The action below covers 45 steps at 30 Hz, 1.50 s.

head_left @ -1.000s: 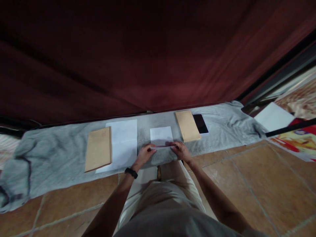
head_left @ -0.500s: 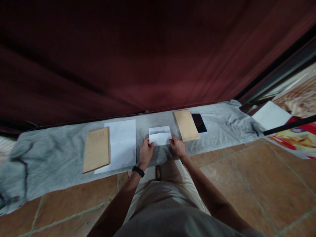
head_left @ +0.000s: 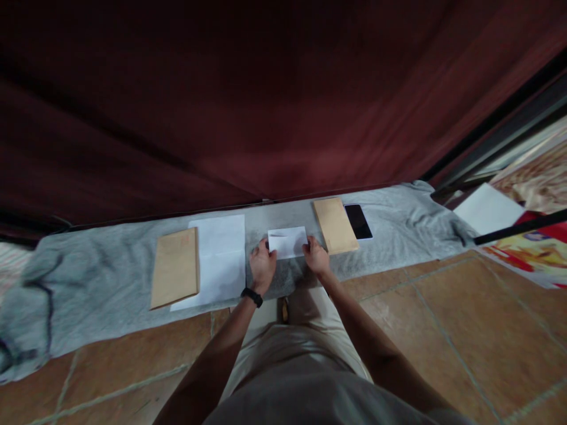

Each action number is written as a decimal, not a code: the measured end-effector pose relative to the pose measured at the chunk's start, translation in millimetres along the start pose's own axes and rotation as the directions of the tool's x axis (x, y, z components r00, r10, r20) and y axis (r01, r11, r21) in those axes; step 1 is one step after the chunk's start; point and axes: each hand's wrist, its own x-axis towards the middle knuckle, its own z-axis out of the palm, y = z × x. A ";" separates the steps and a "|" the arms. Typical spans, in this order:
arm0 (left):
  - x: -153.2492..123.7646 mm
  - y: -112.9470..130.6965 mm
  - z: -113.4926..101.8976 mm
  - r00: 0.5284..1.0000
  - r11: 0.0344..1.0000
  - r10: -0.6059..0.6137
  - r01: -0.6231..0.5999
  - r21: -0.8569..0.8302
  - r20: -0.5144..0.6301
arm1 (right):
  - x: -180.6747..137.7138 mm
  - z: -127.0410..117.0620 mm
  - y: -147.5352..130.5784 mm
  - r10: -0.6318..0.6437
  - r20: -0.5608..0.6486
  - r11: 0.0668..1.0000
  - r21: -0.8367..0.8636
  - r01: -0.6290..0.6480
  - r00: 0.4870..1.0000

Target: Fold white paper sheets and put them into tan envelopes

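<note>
A small folded sheet of white paper [head_left: 287,243] lies in front of me on the grey cloth, one layer bent over the other. My left hand [head_left: 263,262] pinches its left edge, thumb on top. At the right edge, my right hand [head_left: 316,255] is closed on the same paper. Brown envelopes [head_left: 335,224] lie just beyond my right hand, with a dark-screened phone [head_left: 359,222] against their right side. Left of my left hand are flat white sheets [head_left: 222,254], partly covered by another stack of brown envelopes [head_left: 175,268].
A wrinkled grey cloth [head_left: 101,283] covers the long narrow surface. Behind it hangs a dark red curtain [head_left: 283,130]. On the right are a dark metal bar [head_left: 522,227], a white sheet or box [head_left: 487,208] and a red-and-yellow printed package [head_left: 538,251]. Tiled floor [head_left: 443,307] lies below.
The paper's upper layer has come down flatter: the wide shadowed gap across it is now a thin slit at the left. Both hands have shifted slightly forward along its edges.
</note>
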 end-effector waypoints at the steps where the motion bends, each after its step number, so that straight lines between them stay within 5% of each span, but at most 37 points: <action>1: 2.0 0.2 0.5 1.000 1.000 -0.004 0.004 0.012 0.011 | 1.0 -0.5 -1.1 0.010 0.008 1.000 -0.010 -0.010 1.000; 16: 25.5 2.1 4.2 1.000 0.994 0.015 -0.015 0.105 0.000 | 21.8 -4.1 -13.5 0.039 0.018 0.991 -0.127 -0.037 0.999; 24: 33.4 11.8 0.1 0.994 0.942 -0.065 0.033 0.333 0.087 | 25.3 -3.6 -20.3 0.063 0.033 0.964 -0.260 -0.052 0.997; 33: 36.7 15.4 -2.6 0.985 0.943 -0.127 0.084 0.323 0.114 | 28.0 4.2 -18.1 0.028 -0.044 0.950 -0.309 -0.041 0.999; 38: 37.4 13.7 -1.2 0.984 0.943 -0.137 0.094 0.318 0.115 | 25.3 7.9 -13.9 -0.118 -0.135 0.964 -0.254 0.081 0.984; 42: 37.5 13.5 -0.6 0.984 0.942 -0.132 0.089 0.324 0.116 | 15.9 21.0 -12.1 -0.371 -0.137 0.920 -0.190 0.343 0.918; 45: 37.5 13.3 -0.8 0.984 0.941 -0.133 0.090 0.327 0.114 | 8.7 35.6 -9.9 -0.442 -0.132 0.889 -0.191 0.415 0.887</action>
